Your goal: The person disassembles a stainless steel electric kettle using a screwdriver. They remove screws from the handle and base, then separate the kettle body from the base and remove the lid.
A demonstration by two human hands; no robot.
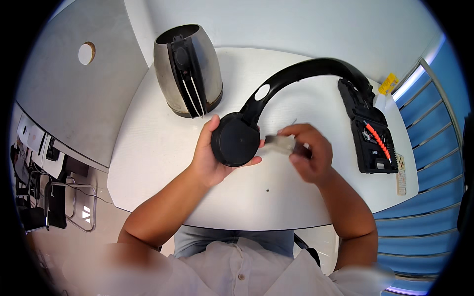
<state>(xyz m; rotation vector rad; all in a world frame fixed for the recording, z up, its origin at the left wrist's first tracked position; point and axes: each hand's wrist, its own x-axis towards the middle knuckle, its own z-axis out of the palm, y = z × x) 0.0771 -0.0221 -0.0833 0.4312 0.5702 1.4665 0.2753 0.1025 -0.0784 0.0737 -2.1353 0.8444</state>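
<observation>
My left hand (207,153) is closed round the edge of a round black plastic kettle lid (236,140), its flat face up. From this lid a long curved black kettle handle (306,68) arcs up and right towards the tool case. Beside the lid, my right hand (313,150) pinches a small pale, shiny piece (284,144) smeared by motion; its kind does not show. At the back left stands a steel kettle body (212,69), open at the top, with a black strip and two pale wires exposed on its near side.
An open black tool case (363,148) with an orange-handled screwdriver (377,138) lies at the right, near a beige remote-like object (401,180) and a yellow packet (388,84). A tiny dark bit (267,190) rests on the white table (237,207). Metal railing (439,143) runs along the right.
</observation>
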